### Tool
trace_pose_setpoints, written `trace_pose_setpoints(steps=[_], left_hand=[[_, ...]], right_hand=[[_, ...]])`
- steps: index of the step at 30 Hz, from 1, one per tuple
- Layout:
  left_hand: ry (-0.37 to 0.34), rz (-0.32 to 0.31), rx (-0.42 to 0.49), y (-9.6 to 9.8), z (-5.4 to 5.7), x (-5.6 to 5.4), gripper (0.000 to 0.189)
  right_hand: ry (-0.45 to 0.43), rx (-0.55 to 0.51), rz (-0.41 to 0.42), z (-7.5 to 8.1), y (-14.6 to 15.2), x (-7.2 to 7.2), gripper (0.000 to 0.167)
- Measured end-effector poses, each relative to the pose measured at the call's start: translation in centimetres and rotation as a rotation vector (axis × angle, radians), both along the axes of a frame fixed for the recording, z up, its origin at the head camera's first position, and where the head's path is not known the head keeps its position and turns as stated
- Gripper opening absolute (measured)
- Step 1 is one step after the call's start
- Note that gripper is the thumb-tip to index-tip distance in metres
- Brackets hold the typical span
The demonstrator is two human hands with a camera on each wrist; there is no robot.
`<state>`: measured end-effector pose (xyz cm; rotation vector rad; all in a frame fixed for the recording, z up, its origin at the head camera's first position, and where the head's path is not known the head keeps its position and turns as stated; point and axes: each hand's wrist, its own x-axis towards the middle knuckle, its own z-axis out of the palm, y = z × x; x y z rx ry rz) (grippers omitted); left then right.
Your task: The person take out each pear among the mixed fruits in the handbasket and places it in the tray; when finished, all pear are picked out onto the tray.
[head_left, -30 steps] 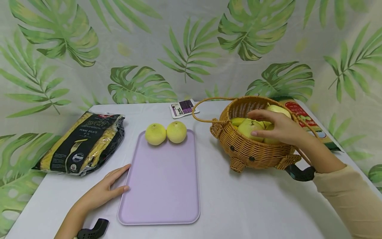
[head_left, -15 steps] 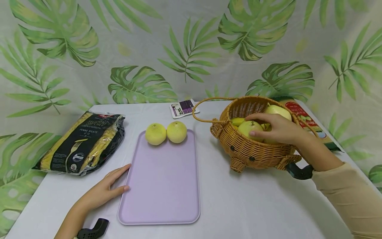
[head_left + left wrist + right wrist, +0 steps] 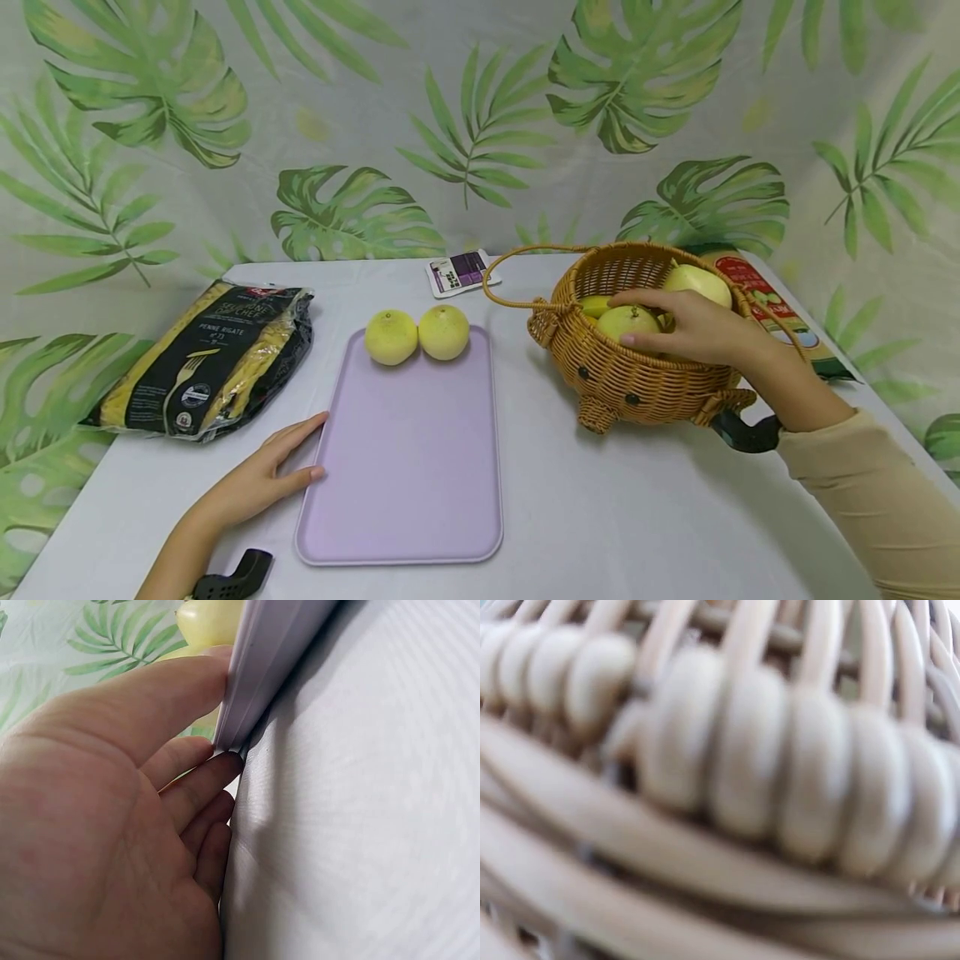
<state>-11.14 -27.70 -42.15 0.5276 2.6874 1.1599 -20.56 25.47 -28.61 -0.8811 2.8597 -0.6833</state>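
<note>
My right hand point(image 3: 690, 327) reaches into the pig-shaped wicker basket point(image 3: 637, 392), with the thumb at the front and the fingers behind a yellow-green pear point(image 3: 627, 323) with a short stem. The pear still sits among the other fruit. My left hand point(image 3: 251, 483) rests beside the lilac tray point(image 3: 405, 467), fingertips at its left edge. In the left wrist view the thumb and fingers meet the tray's side wall point(image 3: 259, 675). Two round yellow fruits point(image 3: 392, 337) sit side by side at the tray's far end. The right wrist view is filled by blurred wicker point(image 3: 750, 750), hiding the hand.
A pale green fruit point(image 3: 699, 286) and a yellow fruit point(image 3: 596, 306) lie in the basket, whose handle point(image 3: 517, 302) sticks out left. A penne bag point(image 3: 210, 358) lies at left, a small purple-white packet point(image 3: 459, 272) at the back, a red-green packet point(image 3: 780, 304) behind the basket.
My right hand has moved slightly down and left, from hovering over the pear to closing around it. The left hand and the tray have stayed put.
</note>
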Motion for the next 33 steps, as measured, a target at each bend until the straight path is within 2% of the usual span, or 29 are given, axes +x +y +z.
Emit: trace_pose_setpoints(steps=[3, 7, 14, 18, 26, 29, 33], left_hand=[[-0.004, 0.001, -0.001, 0.0, 0.0, 0.0, 0.069], [-0.012, 0.007, -0.007, 0.0, 0.0, 0.0, 0.069], [-0.016, 0.009, -0.014, 0.1, -0.1, 0.0, 0.069], [-0.015, 0.013, -0.015, 0.1, 0.0, -0.1, 0.069], [-0.025, 0.013, -0.007, 0.1, 0.1, -0.1, 0.069], [-0.028, 0.016, -0.009, 0.1, 0.0, -0.1, 0.069], [-0.026, 0.016, -0.012, 0.0, -0.1, -0.1, 0.069]], right_hand=[[0.002, -0.042, -0.053, -0.1, -0.1, 0.2, 0.051], [0.05, -0.117, -0.114, -0.2, 0.0, 0.4, 0.05], [0.196, -0.31, -0.085, 0.3, -0.1, 0.8, 0.048], [0.223, -0.425, -0.083, 1.1, -0.7, 1.4, 0.05], [0.233, -0.59, 0.079, 1.8, -4.2, 3.0, 0.055], [0.224, -0.654, 0.151, 1.5, -6.4, 3.3, 0.055], [0.194, -0.702, 0.198, 0.6, -9.7, 3.1, 0.052]])
